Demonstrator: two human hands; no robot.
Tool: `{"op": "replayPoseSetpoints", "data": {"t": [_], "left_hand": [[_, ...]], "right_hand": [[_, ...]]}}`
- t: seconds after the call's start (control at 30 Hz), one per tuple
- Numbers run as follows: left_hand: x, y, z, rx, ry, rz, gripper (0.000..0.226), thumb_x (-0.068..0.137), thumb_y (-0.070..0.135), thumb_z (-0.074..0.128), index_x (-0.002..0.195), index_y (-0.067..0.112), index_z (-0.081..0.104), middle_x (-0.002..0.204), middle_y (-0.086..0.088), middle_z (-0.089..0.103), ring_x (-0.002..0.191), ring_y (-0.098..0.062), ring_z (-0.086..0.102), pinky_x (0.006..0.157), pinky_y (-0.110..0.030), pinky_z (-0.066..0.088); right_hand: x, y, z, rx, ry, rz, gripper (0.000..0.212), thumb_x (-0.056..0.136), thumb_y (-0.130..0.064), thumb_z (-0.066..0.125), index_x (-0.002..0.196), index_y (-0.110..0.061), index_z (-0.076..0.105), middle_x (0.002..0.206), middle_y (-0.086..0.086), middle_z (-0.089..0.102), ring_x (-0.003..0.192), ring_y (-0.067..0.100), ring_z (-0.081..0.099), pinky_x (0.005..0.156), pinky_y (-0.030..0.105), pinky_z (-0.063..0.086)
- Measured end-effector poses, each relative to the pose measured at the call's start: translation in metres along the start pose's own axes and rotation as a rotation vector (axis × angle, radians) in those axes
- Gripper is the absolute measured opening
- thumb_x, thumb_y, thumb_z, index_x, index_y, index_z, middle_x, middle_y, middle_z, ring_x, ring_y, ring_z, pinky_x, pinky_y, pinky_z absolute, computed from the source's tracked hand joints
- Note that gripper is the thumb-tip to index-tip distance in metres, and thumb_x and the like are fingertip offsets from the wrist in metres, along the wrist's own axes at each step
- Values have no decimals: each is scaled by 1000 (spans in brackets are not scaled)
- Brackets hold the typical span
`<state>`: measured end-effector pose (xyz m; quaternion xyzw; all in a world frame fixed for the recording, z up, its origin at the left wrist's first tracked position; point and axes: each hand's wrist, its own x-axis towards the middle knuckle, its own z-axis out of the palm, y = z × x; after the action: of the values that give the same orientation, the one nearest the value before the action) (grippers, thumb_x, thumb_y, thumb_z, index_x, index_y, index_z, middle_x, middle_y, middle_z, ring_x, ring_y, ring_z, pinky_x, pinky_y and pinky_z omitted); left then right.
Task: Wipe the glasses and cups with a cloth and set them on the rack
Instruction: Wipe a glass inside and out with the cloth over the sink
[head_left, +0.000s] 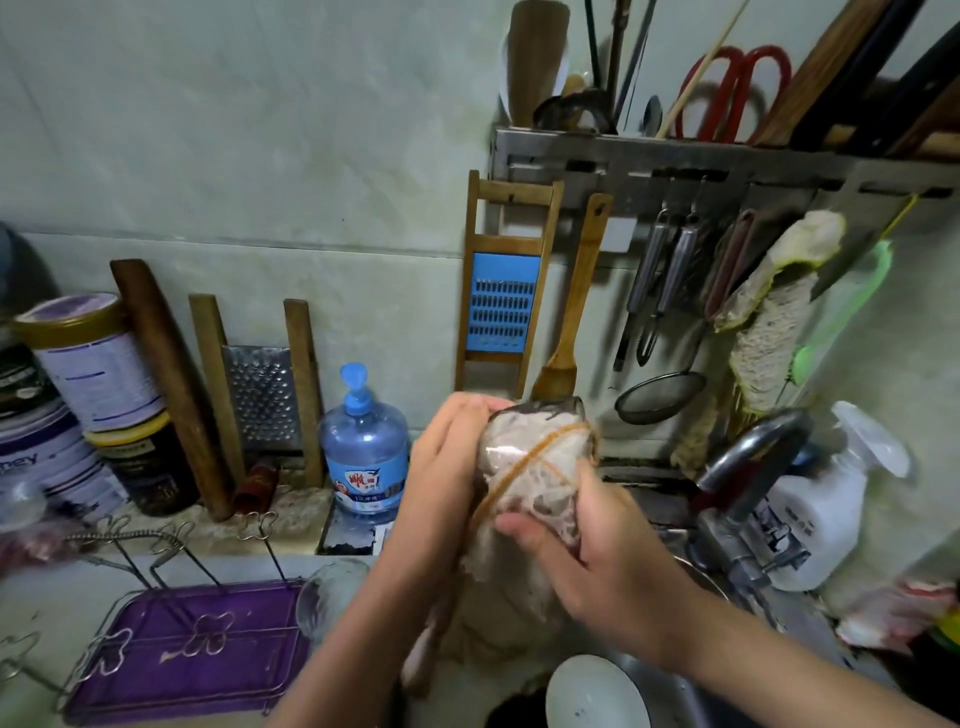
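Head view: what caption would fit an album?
Left hand and right hand grip a glass stuffed with a cloth above the sink.

We log glass (540, 452) centre, cloth (498, 613) stuffed in it, above the sink (675, 691). Bowl (592, 696) in sink below. Rack (234, 670) on bench (52, 587) front-left, second glass (327, 592) at its right edge. Tins (93, 358) far left, tap (748, 452) right.

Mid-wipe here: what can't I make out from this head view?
Head view only.
1. glass: cloth inside, left hand and right hand gripping it hide its surface.
2. second glass by rack: blurred, partly behind left forearm.
3. bowl: cut by bottom edge.
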<state>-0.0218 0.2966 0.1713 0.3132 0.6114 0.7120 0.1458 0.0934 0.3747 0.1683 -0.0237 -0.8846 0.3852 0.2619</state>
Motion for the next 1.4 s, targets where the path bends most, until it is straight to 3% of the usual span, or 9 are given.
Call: {"op": "replayPoseSetpoints", "data": {"t": [0.1,0.3,0.4,0.57,0.77,0.93,1.07,1.2,1.4], "left_hand": [[0,-2,-5,-121,-81,-215,22,90,27,53,76,26,70,83,4,69,79,-12,63,71,-30,50],[1,-2,-8,-223,-183,-408,33,95,45,46,92,21,68,84,-5,71,74,-19,67,54,-24,49],[-1,-6,-5,-265,-117,-236,37,83,52,44,111,32,58,93,1,69,80,-13,71,58,-32,57],[-5,-14,1,-84,25,125,29,92,43,51,111,23,61,98,6,69,94,-7,66,80,-18,51],[-4,-5,-5,-171,36,-92,25,83,34,53,80,17,71,89,-9,70,86,-22,64,81,-35,51],[-8,4,-11,-300,-114,-260,26,90,24,51,77,14,71,80,-12,69,74,-22,66,68,-32,49],[-13,5,-12,-435,-62,-226,30,88,40,57,83,14,73,88,-14,73,80,-24,71,79,-38,52],[-18,5,-9,-334,41,105,34,88,40,54,115,20,58,117,-7,68,106,-26,66,90,-38,54],[-23,16,-3,-307,164,118,16,85,26,65,83,10,65,78,4,70,76,-9,65,68,-17,52]], "right_hand": [[-4,31,-3,-245,-152,-269,32,102,-27,38,106,-4,60,107,8,66,100,18,60,95,28,48],[-8,53,-5,-304,-167,-249,37,99,-12,37,81,2,66,80,17,67,77,34,65,78,35,52],[-5,34,-7,-76,28,-123,8,91,-16,56,92,-23,60,91,-1,71,90,11,65,78,23,51],[2,-2,-8,572,30,165,24,92,-9,59,113,-20,60,108,-12,72,105,6,66,86,15,49],[-3,2,1,-224,-56,-166,28,95,-36,53,108,-11,50,97,5,71,89,11,65,87,23,52],[7,9,-15,-435,-92,-586,20,87,1,39,74,-14,44,58,6,54,65,8,36,70,16,36],[-1,16,-15,-437,-148,-466,13,92,-13,50,85,-5,57,70,8,61,66,16,50,63,23,45],[-1,-7,-15,27,-107,-57,30,90,-36,57,111,-15,58,105,-9,69,98,-1,62,87,16,48],[-5,-19,2,62,46,-107,18,92,-40,56,109,-33,54,103,-22,69,101,-5,61,88,8,44]]}}
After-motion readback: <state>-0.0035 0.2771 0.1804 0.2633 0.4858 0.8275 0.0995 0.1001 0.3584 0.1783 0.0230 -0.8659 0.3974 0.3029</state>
